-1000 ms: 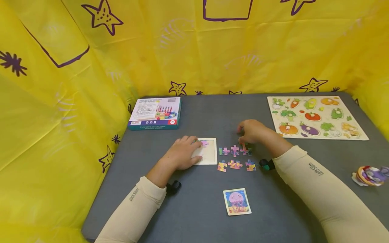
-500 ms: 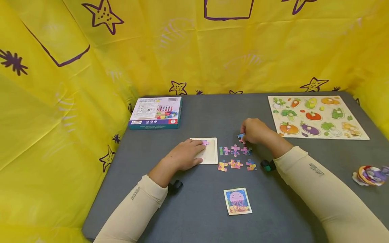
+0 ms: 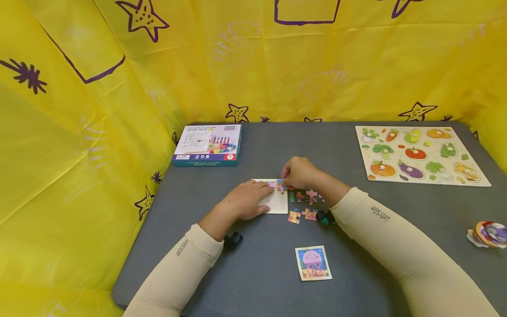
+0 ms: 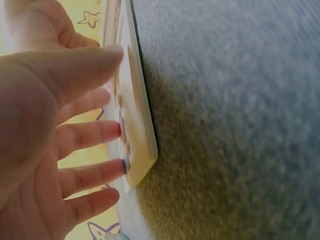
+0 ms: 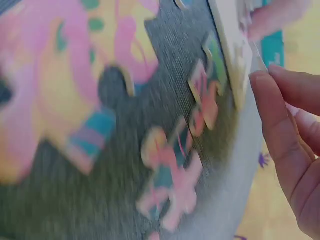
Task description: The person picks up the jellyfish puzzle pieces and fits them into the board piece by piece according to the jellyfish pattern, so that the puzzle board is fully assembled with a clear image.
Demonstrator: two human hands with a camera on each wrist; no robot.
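Observation:
My left hand [image 3: 245, 201] rests on a pale wooden puzzle tray [image 3: 279, 205], its fingers extended over the left part. In the left wrist view, the fingertips touch the tray's face and the thumb [image 4: 95, 70] lies across it. Over the tray's upper right corner, my right hand [image 3: 302, 174] pinches a blue-and-pink jigsaw piece [image 3: 281, 187] between thumb and finger. A pink piece [image 3: 271, 184] lies in the top row, partly hidden by the left fingers. Several loose pieces [image 3: 294, 216] lie right of the tray, some hidden under the right forearm.
A card with a pink jellyfish picture [image 3: 313, 263] lies nearer the front. At the back left sits a flat toy box [image 3: 207, 145]; at the back right is a vegetable puzzle board [image 3: 421, 154]. A small purple figure [image 3: 490, 234] stands at the right edge.
My right hand has picked up the blue-and-pink piece from behind the loose pieces and carried it left to the tray. The left hand has stayed on the tray.

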